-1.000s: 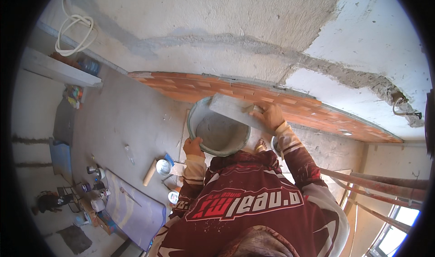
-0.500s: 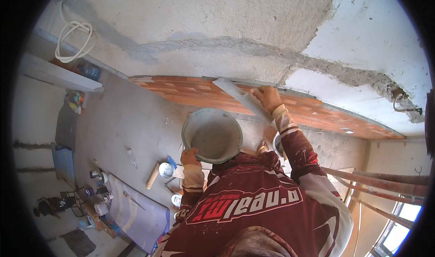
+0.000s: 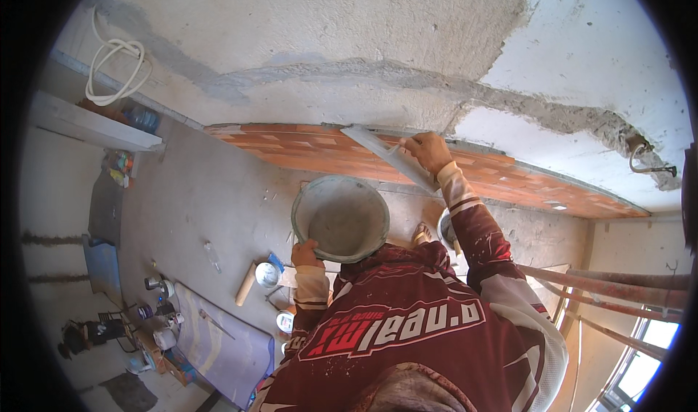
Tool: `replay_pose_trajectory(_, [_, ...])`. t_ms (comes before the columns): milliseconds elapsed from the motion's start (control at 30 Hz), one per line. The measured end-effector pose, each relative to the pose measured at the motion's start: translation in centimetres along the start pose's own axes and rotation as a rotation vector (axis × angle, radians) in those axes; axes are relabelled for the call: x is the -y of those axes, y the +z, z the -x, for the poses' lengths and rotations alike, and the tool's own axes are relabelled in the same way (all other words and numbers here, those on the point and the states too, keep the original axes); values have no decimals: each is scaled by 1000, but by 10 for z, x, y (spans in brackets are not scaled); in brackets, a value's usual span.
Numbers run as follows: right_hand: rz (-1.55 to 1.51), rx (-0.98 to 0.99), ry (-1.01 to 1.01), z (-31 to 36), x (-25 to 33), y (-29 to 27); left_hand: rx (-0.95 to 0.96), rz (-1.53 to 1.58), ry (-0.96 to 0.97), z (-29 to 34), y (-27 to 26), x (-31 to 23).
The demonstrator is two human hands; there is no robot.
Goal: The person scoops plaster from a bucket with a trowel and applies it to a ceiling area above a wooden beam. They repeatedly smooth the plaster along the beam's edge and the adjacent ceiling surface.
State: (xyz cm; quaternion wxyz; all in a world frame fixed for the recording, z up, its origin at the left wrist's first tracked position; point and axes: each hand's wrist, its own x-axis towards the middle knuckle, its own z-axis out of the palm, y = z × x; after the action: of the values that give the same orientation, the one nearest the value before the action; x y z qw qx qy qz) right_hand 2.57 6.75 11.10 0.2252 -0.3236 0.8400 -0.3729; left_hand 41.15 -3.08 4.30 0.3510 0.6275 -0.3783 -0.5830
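Left hand (image 3: 305, 254) grips the rim of the mortar tub (image 3: 368, 203), mid-view; right hand (image 3: 430, 152) clasps a plastering float (image 3: 384, 155) near the brickwork (image 3: 291, 142). Reddish poles (image 3: 625, 288) cross at right; 1 coiled white cable (image 3: 133, 46) hangs upper left.

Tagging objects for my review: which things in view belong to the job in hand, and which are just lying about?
In use:
round basin, gripped by the left hand
long flat trowel, in the right hand, near brickwork

Apparently lying about:
tan tube
clear bottle
purple sheet
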Motion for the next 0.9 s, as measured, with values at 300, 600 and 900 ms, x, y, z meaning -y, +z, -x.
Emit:
replay_pose_trajectory(300, [-19, -4, 16, 4, 0, -4, -23, 104, -96, 1, 9, -2])
replay_pose_trajectory(600, [-8, -8, -18, 6, -4, -5, -14, 161, -134, -7, 1, 10])
replay_pose_trajectory(900, [-1, -70, -111, 23, 0, 51, 19, -29, -33, -14, -9, 24])
